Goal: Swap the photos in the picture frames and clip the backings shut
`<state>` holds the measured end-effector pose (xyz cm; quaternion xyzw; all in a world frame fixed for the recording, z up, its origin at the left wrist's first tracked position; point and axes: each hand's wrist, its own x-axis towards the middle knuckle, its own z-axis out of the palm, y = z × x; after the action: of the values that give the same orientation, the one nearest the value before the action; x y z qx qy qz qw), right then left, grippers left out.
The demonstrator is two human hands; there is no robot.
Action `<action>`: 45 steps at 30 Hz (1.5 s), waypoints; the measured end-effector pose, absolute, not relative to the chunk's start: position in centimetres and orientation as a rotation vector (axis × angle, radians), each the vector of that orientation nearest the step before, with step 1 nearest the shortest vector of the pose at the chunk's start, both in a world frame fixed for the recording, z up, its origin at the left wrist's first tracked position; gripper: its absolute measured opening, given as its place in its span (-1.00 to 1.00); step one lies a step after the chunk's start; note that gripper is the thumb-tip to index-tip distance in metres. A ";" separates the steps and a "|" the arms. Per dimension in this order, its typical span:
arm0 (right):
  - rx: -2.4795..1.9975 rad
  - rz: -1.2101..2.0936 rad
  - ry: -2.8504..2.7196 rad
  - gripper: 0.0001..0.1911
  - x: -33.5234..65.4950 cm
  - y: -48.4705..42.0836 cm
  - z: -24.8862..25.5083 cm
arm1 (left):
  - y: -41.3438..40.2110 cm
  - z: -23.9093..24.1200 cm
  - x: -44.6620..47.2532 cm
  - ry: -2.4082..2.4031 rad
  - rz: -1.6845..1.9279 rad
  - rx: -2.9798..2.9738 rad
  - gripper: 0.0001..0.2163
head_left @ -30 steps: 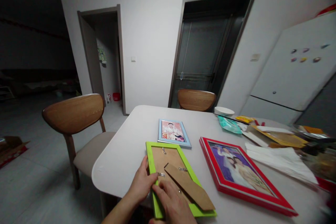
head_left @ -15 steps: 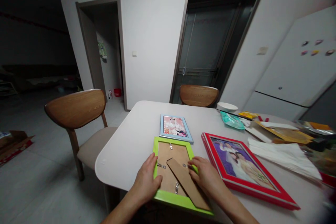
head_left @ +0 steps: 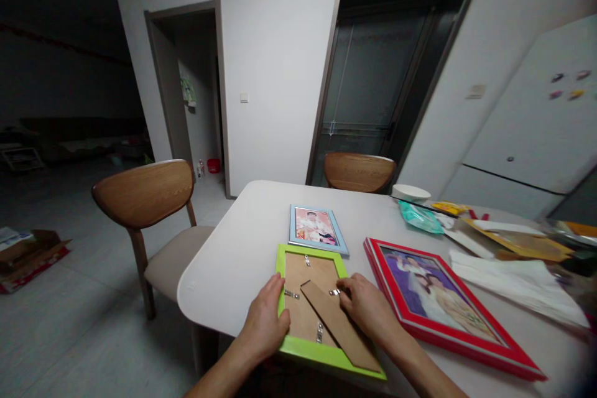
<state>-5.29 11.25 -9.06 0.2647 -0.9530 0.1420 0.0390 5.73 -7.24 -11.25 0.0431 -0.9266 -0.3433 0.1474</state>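
Observation:
A lime-green photo frame (head_left: pixel 314 351) lies back side up at the table's near edge, its brown backing board (head_left: pixel 298 320) showing. My left hand (head_left: pixel 265 317) grips the left rim, thumb on top. My right hand (head_left: pixel 368 308) is closed at the opposite rim, with thumb and fingertips on a small metal clip (head_left: pixel 334 292) there. More metal clips sit at the other sides of the board. A brown stand leg (head_left: pixel 338 326) slants across the backing, its lower part beside my right wrist.
A light-blue photo frame (head_left: pixel 342 244) lies just beyond the green one. To the right is a larger red photo frame (head_left: pixel 401 305). White paper (head_left: pixel 513 280), a teal packet (head_left: pixel 420 216) and a white bowl (head_left: pixel 410 193) are farther right. Wooden chairs (head_left: pixel 144 193) (head_left: pixel 359 172) stand around the table (head_left: pixel 224 273).
The view has shifted slightly, so everything sits a little farther right. My right fingertips have drawn in around the right clip, which shows more now. My left hand keeps its grip.

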 end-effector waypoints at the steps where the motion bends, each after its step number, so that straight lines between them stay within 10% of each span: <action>1: 0.812 0.429 -2.931 -0.72 -5.3 11.3 -9.1 | -7.2 -11.3 5.7 -2.663 -0.987 0.125 -0.46; 45: 1.246 0.729 -2.870 -0.79 -2.3 5.9 -6.7 | -6.2 -12.1 6.4 -2.594 -0.966 0.171 -0.46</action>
<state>-2.35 5.92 -6.75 0.3875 -0.8928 0.2267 -0.0356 6.35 -6.19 -12.06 0.0608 -0.9195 -0.3425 0.1833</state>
